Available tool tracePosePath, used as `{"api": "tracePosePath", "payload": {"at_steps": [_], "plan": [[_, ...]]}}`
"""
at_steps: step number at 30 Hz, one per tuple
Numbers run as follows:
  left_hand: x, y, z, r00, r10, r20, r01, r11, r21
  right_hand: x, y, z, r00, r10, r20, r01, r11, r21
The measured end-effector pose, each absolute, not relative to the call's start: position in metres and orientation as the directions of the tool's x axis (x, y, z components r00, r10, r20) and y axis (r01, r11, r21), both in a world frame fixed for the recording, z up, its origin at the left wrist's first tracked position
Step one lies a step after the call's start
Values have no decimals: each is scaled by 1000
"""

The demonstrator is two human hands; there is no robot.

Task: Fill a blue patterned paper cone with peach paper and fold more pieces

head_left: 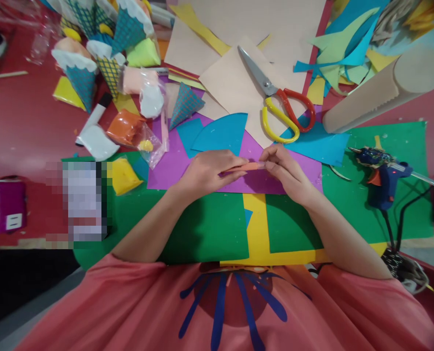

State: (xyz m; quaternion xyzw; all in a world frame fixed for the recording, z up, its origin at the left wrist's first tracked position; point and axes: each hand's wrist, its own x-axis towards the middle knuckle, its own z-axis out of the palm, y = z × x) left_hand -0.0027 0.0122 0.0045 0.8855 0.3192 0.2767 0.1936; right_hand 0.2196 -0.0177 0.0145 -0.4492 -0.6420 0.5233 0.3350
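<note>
An orange-pink pen-like stick (250, 166) lies level above the purple sheet (286, 181). My left hand (217, 170) is closed round its left part, thumb and fingers pressed on it. At its right end my right hand (285, 170) pinches a pale tip with thumb and forefinger. Just beyond the hands are a blue paper fan shape (224, 134) and scissors (271, 90) with one red and one yellow handle, resting on pale pink sheets (224, 73). A blue checked paper cone (186, 105) stands near the purple sheet's back edge.
Paper cones (80, 78), orange clay (125, 127) and a marker (94, 117) crowd the left. A phone-like object (83, 201) lies nearer. At right are a paper roll (370, 95) and a blue glue gun (383, 183) with a cable. Green paper (209, 224) lies under my forearms.
</note>
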Motion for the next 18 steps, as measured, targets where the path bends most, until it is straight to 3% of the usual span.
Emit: {"api": "tracePosePath", "payload": {"at_steps": [6, 10, 18], "plan": [[-3, 9, 1, 646, 579, 498, 438, -815, 379, 222, -14, 9, -420, 903, -92, 77, -65, -995], [-2, 8, -1, 655, 565, 502, 406, -823, 396, 222, -12, 9, -436, 895, -93, 80, -65, -995], [-6, 16, 4, 638, 712, 293, 540, -685, 489, 215, -12, 12, -329, 944, -8, 126, 36, -991]]}}
